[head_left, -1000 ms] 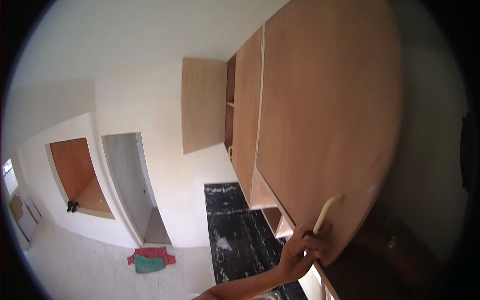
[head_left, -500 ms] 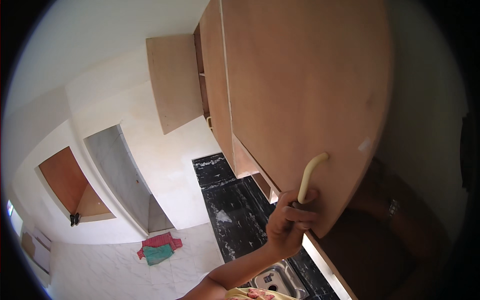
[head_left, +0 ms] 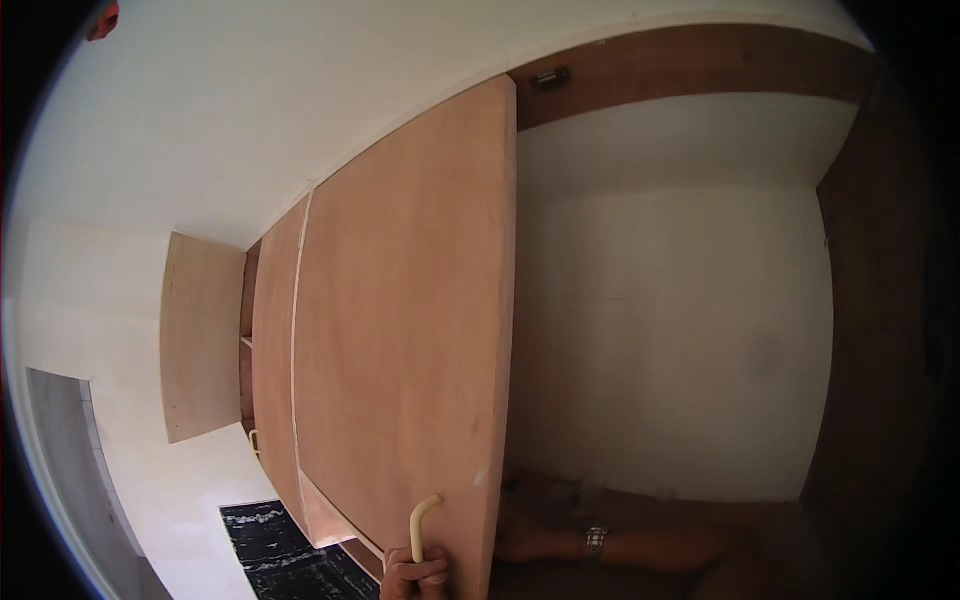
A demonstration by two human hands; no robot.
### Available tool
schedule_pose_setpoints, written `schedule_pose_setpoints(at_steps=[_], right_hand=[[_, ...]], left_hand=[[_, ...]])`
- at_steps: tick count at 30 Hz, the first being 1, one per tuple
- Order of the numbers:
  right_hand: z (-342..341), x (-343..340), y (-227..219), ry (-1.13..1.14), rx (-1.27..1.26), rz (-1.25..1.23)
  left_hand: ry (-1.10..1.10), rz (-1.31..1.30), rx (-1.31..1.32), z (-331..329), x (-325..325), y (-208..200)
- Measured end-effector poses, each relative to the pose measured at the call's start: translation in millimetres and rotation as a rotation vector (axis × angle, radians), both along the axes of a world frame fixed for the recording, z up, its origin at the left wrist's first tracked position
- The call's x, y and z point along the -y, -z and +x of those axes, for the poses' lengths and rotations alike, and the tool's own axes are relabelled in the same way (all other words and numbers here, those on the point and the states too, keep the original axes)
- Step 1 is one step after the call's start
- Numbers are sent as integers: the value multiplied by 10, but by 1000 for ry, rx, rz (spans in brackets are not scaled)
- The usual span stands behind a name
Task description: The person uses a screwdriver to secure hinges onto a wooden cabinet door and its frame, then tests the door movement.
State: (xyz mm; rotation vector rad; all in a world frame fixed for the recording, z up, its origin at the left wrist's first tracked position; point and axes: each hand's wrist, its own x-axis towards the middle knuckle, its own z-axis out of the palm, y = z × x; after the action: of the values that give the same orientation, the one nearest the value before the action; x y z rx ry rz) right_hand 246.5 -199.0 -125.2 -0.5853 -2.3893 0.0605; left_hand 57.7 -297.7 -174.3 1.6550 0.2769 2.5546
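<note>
Near the lower edge, my left hand [head_left: 415, 578] is closed around the lower part of a cream curved handle [head_left: 423, 525]. That handle sits low on a light-brown wooden cabinet door [head_left: 400, 300], close to its free edge. My right arm reaches in from the lower right along the dark floor of the cabinet, with a metal-banded watch [head_left: 594, 544] on the wrist. My right hand [head_left: 520, 538] is in shadow beside the door's edge; its fingers are hidden behind the door. The cabinet's pale back wall [head_left: 670, 320] shows to the right of the door.
Farther left, another cabinet door [head_left: 205, 335] stands swung out from the row. Below it lies a black marbled countertop [head_left: 290, 550]. A small dark metal fitting [head_left: 550, 78] is on the cabinet's upper frame. A doorway [head_left: 75, 470] opens at the far left.
My view has shifted up and to the right, bringing the cabinet's inside into sight. The sink and the cloths on the floor have left the picture. My left hand still grips the handle.
</note>
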Motion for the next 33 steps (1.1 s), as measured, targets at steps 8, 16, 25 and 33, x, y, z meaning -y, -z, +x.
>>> schedule_pose_setpoints(at_steps=[8, 16, 25, 33], right_hand=[[-103, 281, -282, 147, 136, -62], [-123, 330, -317, 94, 103, -170], [-260, 254, -264, 40, 58, -178], [-223, 409, -458, 99, 89, -356]], left_hand=[[48, 28, 88, -105, 142, -58], [82, 49, -14, -69, 89, -108], [92, -20, 335, -511, 317, 2], [98, -6, 507, -2862, 565, 884]])
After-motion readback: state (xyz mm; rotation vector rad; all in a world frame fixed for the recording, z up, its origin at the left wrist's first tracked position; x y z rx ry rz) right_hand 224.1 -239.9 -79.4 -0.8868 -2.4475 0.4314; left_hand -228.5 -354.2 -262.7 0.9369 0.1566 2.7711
